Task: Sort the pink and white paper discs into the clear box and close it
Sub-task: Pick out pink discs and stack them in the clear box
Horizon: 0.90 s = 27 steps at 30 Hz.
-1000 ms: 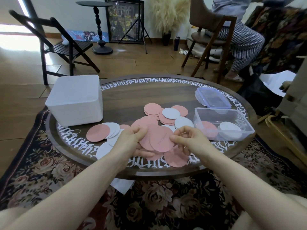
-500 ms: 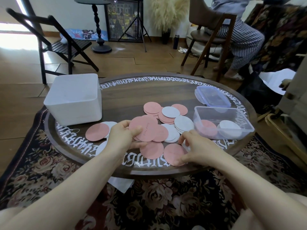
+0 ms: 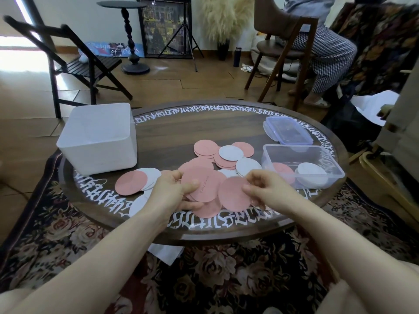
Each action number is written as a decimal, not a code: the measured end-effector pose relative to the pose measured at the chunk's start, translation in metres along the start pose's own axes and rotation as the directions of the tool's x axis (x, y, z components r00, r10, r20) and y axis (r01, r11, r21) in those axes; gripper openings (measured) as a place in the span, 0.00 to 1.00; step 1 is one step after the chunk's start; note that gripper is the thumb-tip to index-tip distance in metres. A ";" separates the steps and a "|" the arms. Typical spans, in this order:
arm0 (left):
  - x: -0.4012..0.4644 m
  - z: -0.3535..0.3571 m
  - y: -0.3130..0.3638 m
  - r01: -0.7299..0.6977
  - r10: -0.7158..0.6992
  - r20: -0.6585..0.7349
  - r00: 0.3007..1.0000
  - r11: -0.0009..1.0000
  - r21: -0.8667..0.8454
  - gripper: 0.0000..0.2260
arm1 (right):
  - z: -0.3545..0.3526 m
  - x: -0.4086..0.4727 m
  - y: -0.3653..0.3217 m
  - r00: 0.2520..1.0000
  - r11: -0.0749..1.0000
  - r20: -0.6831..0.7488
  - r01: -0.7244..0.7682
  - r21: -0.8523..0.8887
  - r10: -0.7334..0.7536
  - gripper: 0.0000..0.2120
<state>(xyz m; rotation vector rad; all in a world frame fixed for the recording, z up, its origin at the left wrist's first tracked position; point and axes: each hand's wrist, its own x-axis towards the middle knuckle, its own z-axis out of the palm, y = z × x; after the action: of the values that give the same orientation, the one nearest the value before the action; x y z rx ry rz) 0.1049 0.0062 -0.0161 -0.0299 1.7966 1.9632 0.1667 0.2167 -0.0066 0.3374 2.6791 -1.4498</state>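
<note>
Slippage worries me: left hand (image 3: 174, 191) pinches a pink stack (image 3: 201, 184), right hand (image 3: 265, 189) pinches one pink disc (image 3: 233, 196); loose papers could fan out

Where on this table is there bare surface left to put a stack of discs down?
Bare wood lies behind the loose discs, between the white bin and the lid, up to the table's far rim. The near half is crowded: discs, both hands, and the clear box at right.
</note>
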 end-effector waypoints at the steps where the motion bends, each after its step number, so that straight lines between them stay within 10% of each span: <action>1: 0.000 0.000 0.000 -0.002 0.002 0.029 1.000 1.000 0.001 0.08 | 0.000 0.000 -0.003 1.000 0.989 0.006 0.001 0.150 -0.002 0.05; 7: -0.008 0.008 0.000 -0.018 0.026 0.204 0.979 0.999 -0.043 0.14 | 0.010 -0.004 -0.011 0.999 0.867 0.041 -0.022 0.497 0.002 0.07; 15: -0.003 0.009 -0.008 -0.243 0.207 0.185 0.961 0.950 0.196 0.08 | 0.018 -0.004 -0.005 0.985 0.933 0.070 0.128 0.336 -0.160 0.06; 16: -0.002 0.007 -0.010 -0.373 0.323 0.190 0.927 0.845 0.384 0.08 | 0.018 -0.005 -0.005 0.982 0.934 0.058 0.154 0.324 -0.182 0.06; 19: 0.000 0.003 -0.012 -0.535 0.626 0.375 0.684 0.080 0.841 0.10 | 0.019 -0.002 0.000 0.969 0.946 0.002 0.241 0.218 -0.247 0.08; 20: -0.003 0.004 -0.010 -0.525 0.605 0.408 0.683 0.018 0.851 0.10 | 0.019 -0.002 0.002 0.965 0.949 -0.006 0.261 0.175 -0.264 0.08; 27: -0.003 0.011 -0.020 -0.574 0.371 0.461 0.806 0.300 0.762 0.07 | 0.025 -0.003 0.009 0.947 0.945 0.032 0.320 -0.067 -0.319 0.09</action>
<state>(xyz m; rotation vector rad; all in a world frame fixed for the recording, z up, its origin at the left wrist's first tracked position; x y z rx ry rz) 0.1175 0.0159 -0.0325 1.1505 2.6564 0.9395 0.1711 0.1997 -0.0269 -0.1257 2.8605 -1.4133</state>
